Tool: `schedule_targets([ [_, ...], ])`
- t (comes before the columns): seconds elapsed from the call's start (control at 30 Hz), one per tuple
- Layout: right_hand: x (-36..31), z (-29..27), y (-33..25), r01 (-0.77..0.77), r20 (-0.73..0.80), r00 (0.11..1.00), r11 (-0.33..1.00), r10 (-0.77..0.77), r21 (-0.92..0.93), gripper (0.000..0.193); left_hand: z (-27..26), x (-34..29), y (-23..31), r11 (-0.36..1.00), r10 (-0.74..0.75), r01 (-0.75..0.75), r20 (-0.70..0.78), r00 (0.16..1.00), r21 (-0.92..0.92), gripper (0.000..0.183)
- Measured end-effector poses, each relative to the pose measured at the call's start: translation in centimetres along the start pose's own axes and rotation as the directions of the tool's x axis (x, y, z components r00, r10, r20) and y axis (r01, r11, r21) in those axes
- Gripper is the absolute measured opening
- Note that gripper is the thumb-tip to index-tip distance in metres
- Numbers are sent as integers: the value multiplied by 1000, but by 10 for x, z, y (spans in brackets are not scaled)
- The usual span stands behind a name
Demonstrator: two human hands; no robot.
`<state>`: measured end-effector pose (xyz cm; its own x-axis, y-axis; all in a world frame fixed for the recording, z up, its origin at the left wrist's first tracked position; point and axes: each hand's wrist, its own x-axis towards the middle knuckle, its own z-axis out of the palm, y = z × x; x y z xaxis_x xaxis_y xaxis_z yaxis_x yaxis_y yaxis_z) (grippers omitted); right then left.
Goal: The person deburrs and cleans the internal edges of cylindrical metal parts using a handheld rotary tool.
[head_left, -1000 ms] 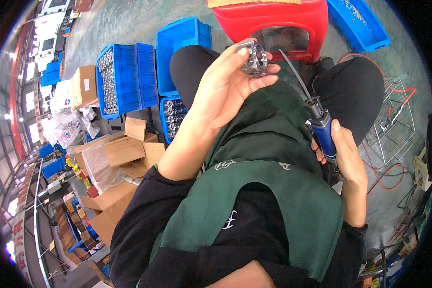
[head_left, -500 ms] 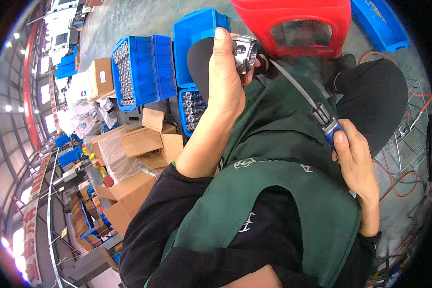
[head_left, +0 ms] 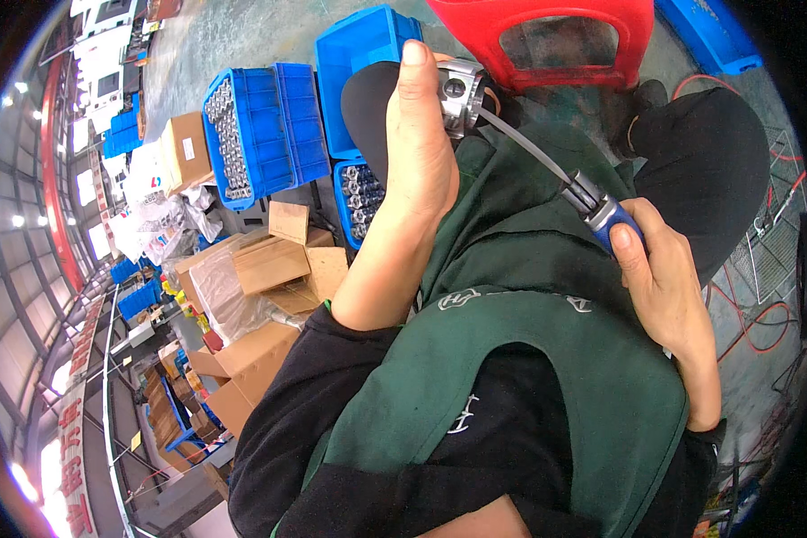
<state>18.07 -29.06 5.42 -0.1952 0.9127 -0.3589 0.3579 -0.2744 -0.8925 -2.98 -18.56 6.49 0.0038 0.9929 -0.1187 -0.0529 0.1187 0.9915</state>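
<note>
My left hand (head_left: 420, 139) is closed around a shiny metal piston-like part (head_left: 458, 93) with a round hole in its side, the thumb pointing up along it. In my right hand (head_left: 662, 273) is a hand scraper (head_left: 610, 222) with a blue handle and a long, thin, curved metal blade. Its blade reaches up and left to the metal part, and the tip seems to be at the part's right-hand edge; exact contact is hidden. Both hands are above my lap, over a dark green apron (head_left: 511, 242).
A red plastic chair or stool (head_left: 632, 40) stands ahead. Left of my knee are blue crates (head_left: 264, 117), some filled with metal parts, and a blue bin (head_left: 345, 63). Open cardboard boxes (head_left: 273, 264) lie further left. Orange hoses (head_left: 735, 341) and a wire rack (head_left: 771, 251) are at right.
My right hand has moved slightly up and left, bringing the scraper's blade from beside the metal part to its edge. The left hand still holds the part, now slightly turned.
</note>
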Motion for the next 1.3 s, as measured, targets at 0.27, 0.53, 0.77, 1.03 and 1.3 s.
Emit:
schedule_targets([
  [0.27, 1, 0, -2, 40, -57, 997, 988, -49, -150, 35, 1, 0, -3, 997, -30, 32, 24, 999, -64, 34],
  [0.53, 2, 3, -3, 29, -184, 979, 948, -91, -316, 35, 4, 0, -4, 993, -77, 74, -27, 997, -93, 25],
  [0.77, 2, 3, 0, 55, -310, 923, 878, -226, -476, 39, 6, 1, -3, 964, -220, 199, -109, 969, -177, 24],
  [1.03, 1, 5, 5, 64, -272, 938, 879, -215, -473, 41, 6, 3, -4, 961, -239, 222, -91, 967, -165, 25],
  [1.3, 0, 3, 12, 69, -300, 930, 905, -210, -420, 37, -10, 13, -19, 843, -453, 449, 58, 890, -298, 34],
])
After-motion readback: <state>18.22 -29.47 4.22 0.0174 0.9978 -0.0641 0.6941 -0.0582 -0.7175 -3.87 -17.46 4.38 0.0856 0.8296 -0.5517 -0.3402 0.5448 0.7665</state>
